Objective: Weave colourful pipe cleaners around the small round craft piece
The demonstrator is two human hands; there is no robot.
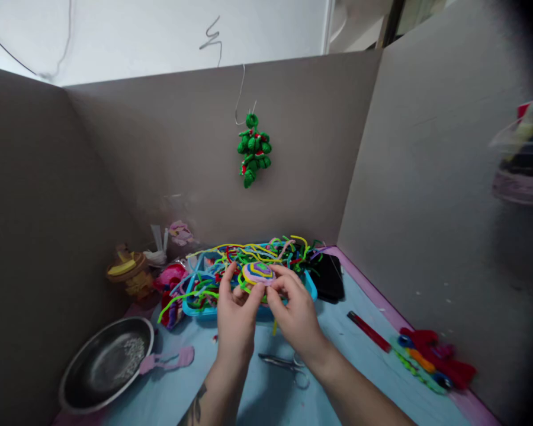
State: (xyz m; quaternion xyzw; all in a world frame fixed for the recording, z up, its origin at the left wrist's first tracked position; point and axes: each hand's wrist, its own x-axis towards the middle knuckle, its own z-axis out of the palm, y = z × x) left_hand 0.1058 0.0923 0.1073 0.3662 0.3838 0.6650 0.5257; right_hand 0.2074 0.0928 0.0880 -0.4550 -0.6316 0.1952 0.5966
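My left grip (242, 290) and right grip (278, 290) pinching the striped coil (258, 273) between them, blue basket (199, 312) of colourful strands sitting just beyond, scissors (286, 362) lying nearer me on the surface (266, 396)

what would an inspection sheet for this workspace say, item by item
surface: blue covering, slightly creased
job's things: multicoloured spiral piece, held up
clutter: blue tray heaped with fuzzy strands, scissors, metal bowl holding small pale bits
grippers: bare left hand and right hand, both holding the piece
cables: thin dark line upper left, possibly a cable
surroundings: grey panels, green ornament hanging at the back
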